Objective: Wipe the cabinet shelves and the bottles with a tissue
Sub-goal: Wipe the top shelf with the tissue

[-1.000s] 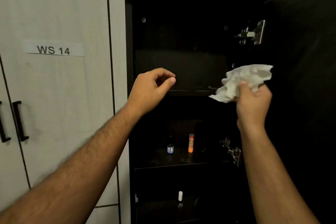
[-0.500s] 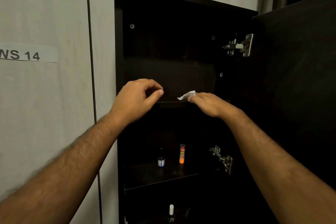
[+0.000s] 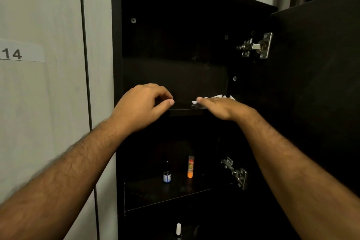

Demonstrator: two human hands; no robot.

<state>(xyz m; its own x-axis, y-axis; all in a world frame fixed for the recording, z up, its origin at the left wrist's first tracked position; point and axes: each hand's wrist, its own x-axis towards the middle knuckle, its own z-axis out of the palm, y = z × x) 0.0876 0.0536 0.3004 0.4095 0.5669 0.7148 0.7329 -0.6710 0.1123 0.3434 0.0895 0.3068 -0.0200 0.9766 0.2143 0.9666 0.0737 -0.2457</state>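
The dark cabinet stands open before me. My right hand [image 3: 220, 106] lies flat on the upper shelf [image 3: 183, 110], pressing a white tissue [image 3: 218, 97] that peeks out past its fingers. My left hand [image 3: 144, 105] hovers at the shelf's front edge with fingers loosely curled, holding nothing. On the middle shelf [image 3: 155, 193] stand a small dark bottle [image 3: 167, 173] with a blue label and an orange tube-shaped bottle [image 3: 191, 166]. A white-capped bottle [image 3: 178, 231] shows on the shelf below.
The cabinet door [image 3: 315, 84] hangs open at the right on metal hinges [image 3: 257, 46]. Pale wardrobe doors [image 3: 48, 103] with a label ending in 14 fill the left.
My right hand came down from mid-air, laid the tissue on the upper shelf and slid it a little to the right. The view has moved closer to the cabinet.
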